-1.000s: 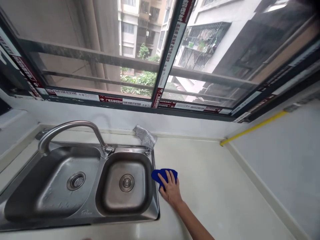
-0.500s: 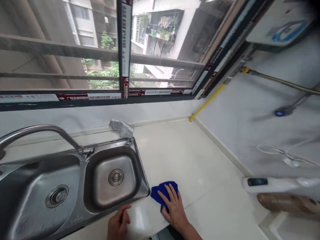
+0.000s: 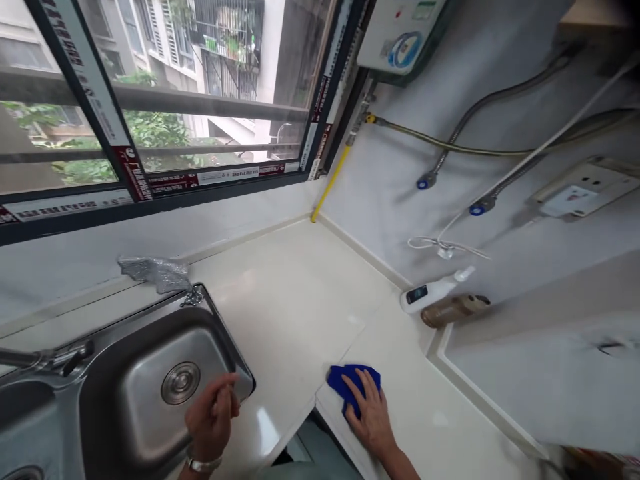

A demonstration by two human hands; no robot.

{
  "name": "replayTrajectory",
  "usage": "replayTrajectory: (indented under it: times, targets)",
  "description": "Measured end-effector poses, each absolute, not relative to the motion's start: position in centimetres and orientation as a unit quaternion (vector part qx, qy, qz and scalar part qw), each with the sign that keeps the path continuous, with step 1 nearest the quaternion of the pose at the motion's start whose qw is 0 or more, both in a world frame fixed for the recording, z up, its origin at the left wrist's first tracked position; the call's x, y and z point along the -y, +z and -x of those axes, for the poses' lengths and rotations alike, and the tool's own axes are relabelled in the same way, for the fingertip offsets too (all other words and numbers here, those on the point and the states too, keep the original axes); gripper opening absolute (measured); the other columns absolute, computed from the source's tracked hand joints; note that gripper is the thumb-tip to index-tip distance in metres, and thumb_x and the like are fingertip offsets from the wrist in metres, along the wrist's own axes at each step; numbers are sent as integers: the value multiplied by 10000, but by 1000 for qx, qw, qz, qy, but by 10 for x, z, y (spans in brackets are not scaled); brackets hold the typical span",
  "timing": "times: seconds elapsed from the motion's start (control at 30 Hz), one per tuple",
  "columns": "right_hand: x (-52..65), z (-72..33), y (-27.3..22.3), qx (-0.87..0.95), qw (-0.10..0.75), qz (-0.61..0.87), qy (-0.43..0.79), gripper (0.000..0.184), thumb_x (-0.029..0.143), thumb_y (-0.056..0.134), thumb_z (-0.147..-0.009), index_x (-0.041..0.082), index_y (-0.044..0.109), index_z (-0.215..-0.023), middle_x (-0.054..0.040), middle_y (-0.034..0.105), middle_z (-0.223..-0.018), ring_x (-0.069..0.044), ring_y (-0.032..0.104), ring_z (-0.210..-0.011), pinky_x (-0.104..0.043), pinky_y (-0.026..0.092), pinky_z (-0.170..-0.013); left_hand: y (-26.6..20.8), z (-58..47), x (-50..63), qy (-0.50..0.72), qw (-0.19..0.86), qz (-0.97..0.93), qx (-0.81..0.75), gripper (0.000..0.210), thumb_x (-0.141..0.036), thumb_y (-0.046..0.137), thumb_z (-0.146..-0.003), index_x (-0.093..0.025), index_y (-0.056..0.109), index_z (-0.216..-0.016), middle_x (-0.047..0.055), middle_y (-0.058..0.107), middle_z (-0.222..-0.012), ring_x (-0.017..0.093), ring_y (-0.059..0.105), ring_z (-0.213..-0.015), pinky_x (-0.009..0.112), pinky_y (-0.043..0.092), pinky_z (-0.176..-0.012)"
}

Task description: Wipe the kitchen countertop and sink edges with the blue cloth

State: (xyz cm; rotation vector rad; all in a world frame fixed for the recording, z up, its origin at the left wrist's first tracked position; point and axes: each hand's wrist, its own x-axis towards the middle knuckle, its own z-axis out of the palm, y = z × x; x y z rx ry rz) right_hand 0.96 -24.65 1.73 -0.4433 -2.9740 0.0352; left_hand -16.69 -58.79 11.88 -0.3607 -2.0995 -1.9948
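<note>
A blue cloth (image 3: 354,385) lies flat on the pale countertop (image 3: 295,313), close to the inner corner of its front edge. My right hand (image 3: 371,415) presses down on it from above, fingers spread across the fabric and thumb at its near side. Over the front right corner of the steel sink (image 3: 235,347), my left hand (image 3: 213,410) hangs in the air with its fingers curled in. Nothing shows in that hand, and a watch or metal band (image 3: 204,463) circles its wrist.
A faucet (image 3: 55,357) and a crumpled clear plastic bag (image 3: 155,272) are behind the sink. Along the right wall stand a white bottle (image 3: 435,292) and a brown bottle (image 3: 450,311). A yellow pipe (image 3: 331,183) meets the counter's back corner. Hoses (image 3: 450,143) run above.
My view has turned to the right. The right hand has slid the blue cloth rightward along the counter, past the seam. My left hand has risen over the sink's corner, still curled.
</note>
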Motion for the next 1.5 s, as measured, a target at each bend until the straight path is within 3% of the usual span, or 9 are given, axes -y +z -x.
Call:
replayTrajectory:
  times: [0.1, 0.23, 0.47, 0.57, 0.63, 0.8, 1.2, 1.5]
  targets:
    - [224, -44, 7, 972, 83, 221, 0, 578, 309, 413, -891, 327, 472, -1466, -74, 355, -1583, -323, 322, -1457, -575, 375, -1094, 109, 177, 551, -750, 5, 11, 661, 400, -522, 518, -934, -152, 655, -1000, -61, 495, -492, 104, 432, -355, 198, 347, -340]
    - [194, -94, -3, 941, 95, 324, -3, 585, 399, 375, -904, 329, 449, -1480, -84, 369, -1568, -352, 325, -1449, -620, 388, -1058, 80, 189, 520, -669, -118, 57, 732, 468, -569, 477, -904, -158, 664, -1025, -41, 555, -564, 106, 474, -369, 210, 369, -368]
    - [144, -144, -3, 844, 63, 533, 20, 646, 515, 265, -911, 336, 346, -1527, -130, 351, -1550, -385, 323, -1422, -694, 373, -1004, 40, 231, 518, -434, -73, 298, 847, 378, -395, 404, -909, -202, 694, -1055, -4, 673, -632, 134, 605, -515, 224, 436, -547]
    - [120, -126, 6, 791, 31, 610, 29, 661, 512, 225, -908, 337, 308, -1540, -146, 359, -1524, -401, 329, -1394, -735, 351, -976, 27, 244, 519, -391, -86, 329, 855, 384, -384, 384, -903, -211, 705, -1022, 39, 749, -822, 167, 674, -651, 255, 469, -628]
    - [106, -105, 11, 770, 13, 638, 34, 684, 517, 218, -907, 292, 304, -1548, -182, 367, -1497, -433, 338, -1363, -762, 337, -950, 23, 248, 519, -380, -106, 316, 863, 408, -404, 363, -906, -211, 707, -1009, 36, 741, -796, 182, 674, -661, 273, 466, -636]
    - [88, -42, 10, 773, -1, 634, 29, 701, 500, 256, -910, 219, 316, -1550, -239, 363, -1472, -472, 342, -1319, -772, 333, -910, 26, 252, 517, -360, -144, 305, 870, 442, -443, 362, -890, -208, 721, -993, -10, 611, -565, 179, 594, -536, 280, 409, -580]
    - [66, 123, 31, 875, -35, 483, -29, 653, 420, 339, -929, 245, 308, -1557, -203, 325, -1546, -414, 324, -1343, -660, 386, -929, 15, 245, 498, -291, -54, 161, 941, 336, -348, 391, -890, -235, 708, -896, -17, 610, -560, 149, 588, -530, 245, 337, -548]
    - [4, 211, 27, 893, -28, 449, -19, 681, 452, 334, -925, 239, 269, -1568, -203, 292, -1558, -431, 287, -1364, -682, 347, -964, 15, 232, 498, -280, 26, 174, 944, 263, -341, 440, -950, -258, 688, -932, -49, 634, -598, 122, 593, -516, 222, 400, -556]
